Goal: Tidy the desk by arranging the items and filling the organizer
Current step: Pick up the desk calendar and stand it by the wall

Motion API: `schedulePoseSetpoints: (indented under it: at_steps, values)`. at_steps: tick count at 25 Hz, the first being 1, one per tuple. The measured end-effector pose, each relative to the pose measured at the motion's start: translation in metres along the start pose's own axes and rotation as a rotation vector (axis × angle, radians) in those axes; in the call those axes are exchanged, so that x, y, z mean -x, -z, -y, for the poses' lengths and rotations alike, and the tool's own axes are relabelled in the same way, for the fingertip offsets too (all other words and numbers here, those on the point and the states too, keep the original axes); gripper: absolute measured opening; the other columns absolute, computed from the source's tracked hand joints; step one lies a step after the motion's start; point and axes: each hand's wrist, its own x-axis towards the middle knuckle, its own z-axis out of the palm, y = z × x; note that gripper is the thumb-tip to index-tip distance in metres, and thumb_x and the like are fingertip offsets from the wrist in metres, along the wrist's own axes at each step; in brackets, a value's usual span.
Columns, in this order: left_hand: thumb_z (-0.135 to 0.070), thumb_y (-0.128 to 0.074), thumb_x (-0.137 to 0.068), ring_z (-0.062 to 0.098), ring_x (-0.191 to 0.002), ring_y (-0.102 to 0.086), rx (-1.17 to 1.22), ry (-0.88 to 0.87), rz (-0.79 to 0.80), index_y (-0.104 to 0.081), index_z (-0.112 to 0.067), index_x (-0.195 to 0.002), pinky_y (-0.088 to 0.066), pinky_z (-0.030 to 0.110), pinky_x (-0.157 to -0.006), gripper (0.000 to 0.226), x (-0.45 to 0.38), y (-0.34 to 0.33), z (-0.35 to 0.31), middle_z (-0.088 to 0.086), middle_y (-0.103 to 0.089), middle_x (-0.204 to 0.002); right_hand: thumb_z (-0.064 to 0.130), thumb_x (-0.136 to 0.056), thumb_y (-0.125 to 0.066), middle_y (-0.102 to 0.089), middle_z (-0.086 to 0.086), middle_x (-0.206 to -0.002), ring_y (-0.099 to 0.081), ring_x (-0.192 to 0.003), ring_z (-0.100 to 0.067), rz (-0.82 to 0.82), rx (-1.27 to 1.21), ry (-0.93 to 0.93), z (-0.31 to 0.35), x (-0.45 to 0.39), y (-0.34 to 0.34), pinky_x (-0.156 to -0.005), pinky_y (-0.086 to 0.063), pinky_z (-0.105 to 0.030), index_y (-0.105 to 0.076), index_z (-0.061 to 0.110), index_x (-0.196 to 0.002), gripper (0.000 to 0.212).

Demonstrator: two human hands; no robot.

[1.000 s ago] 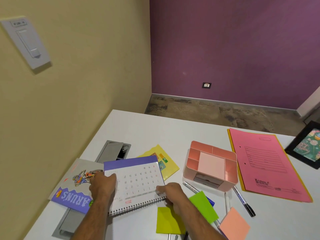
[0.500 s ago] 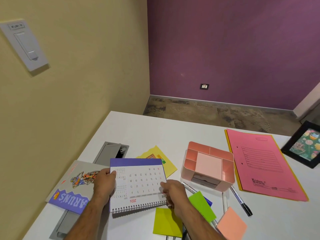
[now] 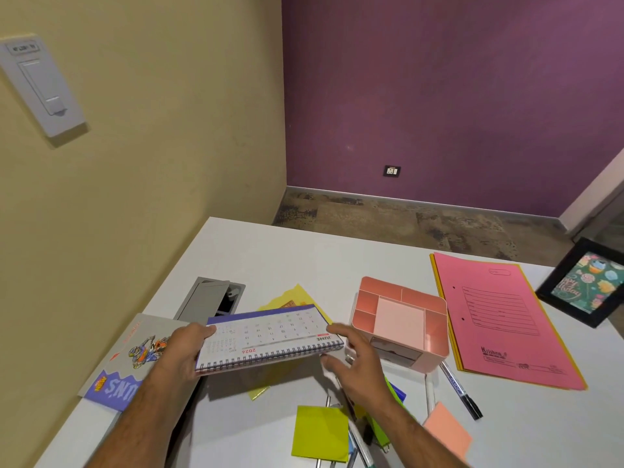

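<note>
While both hands hold it, the calendar [image 3: 270,336] is up off the desk [image 3: 270,258], with its wire spiral edge nearest the person. The left hand [image 3: 182,349] grips the left end, thumb on top and fingers under. The right hand [image 3: 358,363] is at the right end by the word JUNE; its fingers are spread a bit, with the thumb touching the top corner and the fingers under the edge.

A yellow paper [image 3: 293,295] lies under and behind the calendar. A comic book [image 3: 128,363] lies flat to the left, partly under the left hand. A gray hatch [image 3: 209,295] is set in the desk behind it.

The pink organizer [image 3: 401,322] stands just right of the calendar, and its slots look bare. A pink folder [image 3: 499,319] lies flat further right, and a black picture frame [image 3: 584,285] sits past it at the edge.

Near the person are a lime sticky pad [image 3: 320,434], an orange sticky pad [image 3: 447,430], a black pen [image 3: 461,390] and a white pen [image 3: 429,390]. More pens lie under the right arm, but they are hard to see.
</note>
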Motion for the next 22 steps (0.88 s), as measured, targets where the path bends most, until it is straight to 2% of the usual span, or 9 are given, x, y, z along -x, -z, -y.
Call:
schedulePoseSetpoints:
  at_steps: [3, 5, 8, 10, 12, 14, 16, 18, 22]
  values:
    - [-0.004, -0.051, -0.096, 0.033, -0.063, -0.067, 0.113, 0.079, 0.114, -0.055, 0.008, -0.110, -0.053, 0.030, -0.039, 0.019, 0.010, -0.006, 0.003, 0.025, -0.068, -0.091, -0.002, -0.077, -0.071, -0.065, 0.017, -0.123, -0.053, -0.126, -0.009, -0.028, -0.096, 0.049, 0.001, -0.010, 0.011, -0.104, -0.045, -0.040, -0.071, 0.037, -0.093, 0.042]
    - [-0.011, -0.054, -0.095, 0.026, -0.044, -0.065, 0.176, 0.125, 0.156, -0.059, 0.009, -0.111, -0.049, 0.024, -0.032, 0.026, 0.011, -0.010, 0.002, 0.024, -0.069, -0.081, -0.005, -0.085, -0.066, -0.071, 0.010, -0.104, -0.063, -0.108, -0.012, -0.037, -0.145, 0.033, 0.008, -0.013, 0.018, -0.094, -0.051, -0.039, -0.069, 0.030, -0.091, 0.036]
    - [-0.053, -0.057, -0.090, 0.019, -0.038, -0.057, 0.022, 0.112, 0.186, -0.067, 0.005, -0.098, -0.050, 0.020, -0.036, 0.060, 0.015, -0.014, 0.002, 0.018, -0.066, -0.067, 0.000, -0.094, -0.060, -0.070, -0.005, -0.094, -0.066, -0.093, -0.020, -0.111, -0.274, 0.038, 0.022, -0.015, 0.024, -0.075, -0.055, -0.032, -0.064, 0.016, -0.096, 0.017]
    - [-0.080, -0.050, -0.078, 0.019, -0.043, -0.051, -0.120, 0.054, 0.192, -0.070, -0.002, -0.080, -0.045, 0.020, -0.041, 0.081, 0.018, -0.020, 0.002, 0.011, -0.063, -0.063, 0.005, -0.097, -0.056, -0.073, -0.005, -0.097, -0.070, -0.095, -0.020, -0.168, -0.359, -0.007, 0.028, -0.018, 0.026, -0.076, -0.060, -0.037, -0.062, 0.011, -0.100, 0.009]
    - [-0.089, -0.037, -0.073, 0.022, -0.054, -0.057, -0.251, -0.119, 0.110, -0.070, -0.006, -0.070, -0.048, 0.028, -0.053, 0.090, 0.024, -0.029, 0.002, 0.007, -0.066, -0.066, 0.009, -0.098, -0.055, -0.075, -0.005, -0.100, -0.072, -0.096, -0.023, -0.201, -0.428, -0.092, 0.030, -0.021, 0.029, -0.078, -0.060, -0.046, -0.061, 0.012, -0.102, 0.008]
    - [-0.081, -0.027, -0.084, 0.023, -0.070, -0.064, -0.386, -0.361, -0.032, -0.069, -0.012, -0.072, -0.049, 0.035, -0.068, 0.082, 0.032, -0.038, 0.002, 0.007, -0.069, -0.075, 0.010, -0.099, -0.054, -0.076, -0.007, -0.101, -0.073, -0.095, -0.028, -0.223, -0.487, -0.163, 0.029, -0.024, 0.033, -0.080, -0.059, -0.053, -0.061, 0.010, -0.104, 0.008]
    - [-0.063, -0.035, -0.094, 0.020, -0.075, -0.066, -0.255, -0.502, -0.006, -0.063, -0.016, -0.080, -0.050, 0.032, -0.065, 0.056, 0.044, -0.046, 0.002, 0.005, -0.069, -0.079, 0.010, -0.099, -0.054, -0.076, -0.011, -0.101, -0.073, -0.095, -0.032, -0.231, -0.519, -0.216, 0.028, -0.026, 0.037, -0.080, -0.058, -0.055, -0.061, 0.008, -0.104, 0.009]
    - [-0.053, -0.047, -0.096, 0.016, -0.074, -0.071, -0.122, -0.509, 0.149, -0.063, -0.016, -0.090, -0.054, 0.027, -0.063, 0.040, 0.044, -0.049, 0.007, 0.003, -0.072, -0.079, 0.008, -0.098, -0.054, -0.076, -0.014, -0.101, -0.074, -0.090, -0.032, -0.219, -0.536, -0.253, 0.027, -0.025, 0.037, -0.075, -0.060, -0.048, -0.062, 0.006, -0.105, 0.010]
    - [-0.044, -0.063, -0.092, 0.023, -0.072, -0.070, -0.091, -0.493, 0.250, -0.065, -0.018, -0.101, -0.059, 0.049, -0.076, 0.027, 0.030, -0.048, 0.020, 0.017, -0.072, -0.096, 0.005, -0.098, -0.054, -0.077, -0.012, -0.092, -0.075, -0.078, -0.024, -0.196, -0.552, -0.251, 0.029, -0.021, 0.032, -0.061, -0.062, -0.034, -0.061, 0.001, -0.109, 0.014]
